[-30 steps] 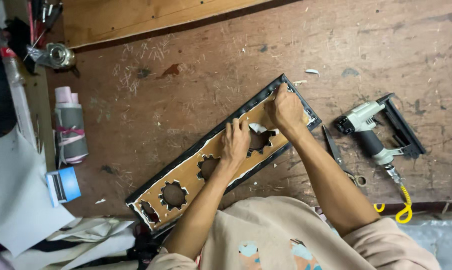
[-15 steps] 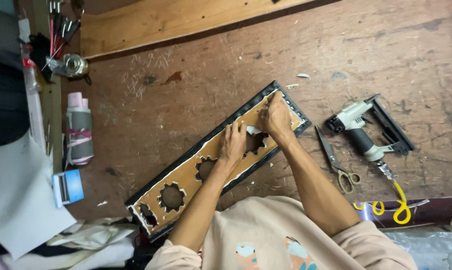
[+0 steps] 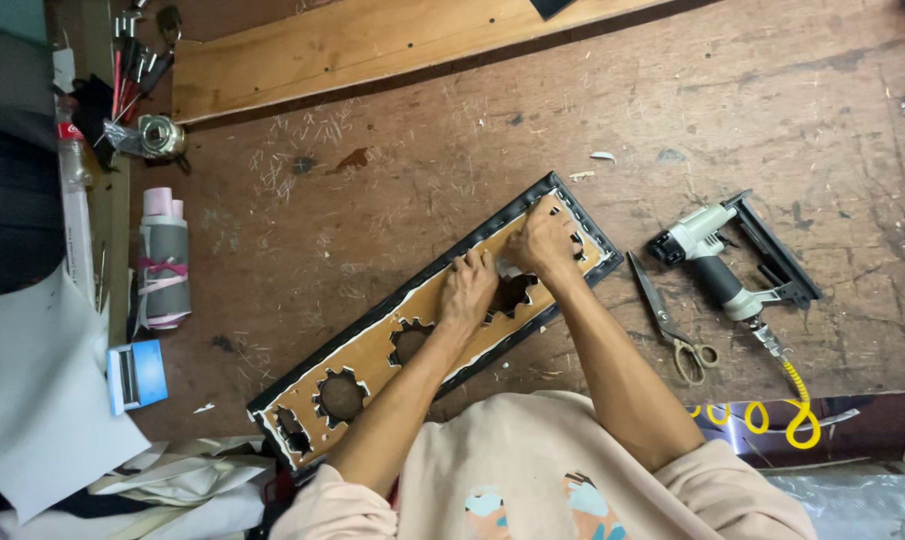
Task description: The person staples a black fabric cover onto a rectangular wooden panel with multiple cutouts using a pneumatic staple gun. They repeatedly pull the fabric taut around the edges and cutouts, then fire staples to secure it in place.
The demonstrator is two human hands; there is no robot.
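A long wooden panel (image 3: 372,355) with several round cut-outs lies diagonally on the brown work table (image 3: 392,210), its edges wrapped in black material. My left hand (image 3: 467,290) presses flat on the panel beside a cut-out near its upper end. Just to the right, my right hand (image 3: 544,242) rests on the panel's upper end, fingers curled over the black flaps of another cut-out. Whether either hand pinches the material I cannot tell.
A pneumatic staple gun (image 3: 732,262) with a yellow coiled hose (image 3: 797,415) lies right of the panel, scissors (image 3: 672,320) between them. A long wooden plank (image 3: 372,45) runs along the far edge. Rolled fabric (image 3: 162,262), a blue box (image 3: 137,375) and hand tools (image 3: 137,60) sit at the left.
The view has shifted slightly. Both hands stay on the panel's upper end, with small changes in finger position around the cut-outs.
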